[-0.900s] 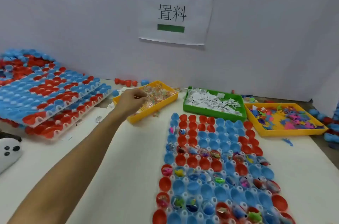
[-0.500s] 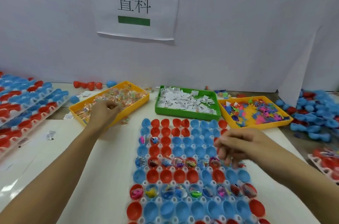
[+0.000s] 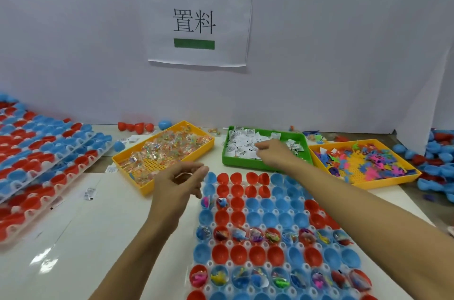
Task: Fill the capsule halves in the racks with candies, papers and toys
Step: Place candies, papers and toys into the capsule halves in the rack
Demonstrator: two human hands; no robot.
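Observation:
A white rack (image 3: 209,263) of red and blue capsule halves (image 3: 237,254) lies in front of me. Some rows hold toys and wrappers, others are bare. My left hand (image 3: 179,184) hovers at the rack's far left corner, beside the yellow candy tray (image 3: 149,164). Its fingers are curled and pinch a small clear-wrapped candy (image 3: 183,174). My right hand (image 3: 272,152) reaches into the green tray (image 3: 240,164) of white paper slips (image 3: 242,143), fingertips bent together on a slip. A yellow tray (image 3: 356,174) of colourful toys sits at the right.
Stacked racks of red and blue halves (image 3: 49,152) fill the left side. Loose capsule halves (image 3: 437,152) pile up at the right edge, with a few more (image 3: 137,126) along the wall. A paper sign (image 3: 196,22) hangs on the white wall behind the trays.
My left hand has come back from the candy tray to the rack's corner. My right hand has gone from above the rack forward into the green paper tray.

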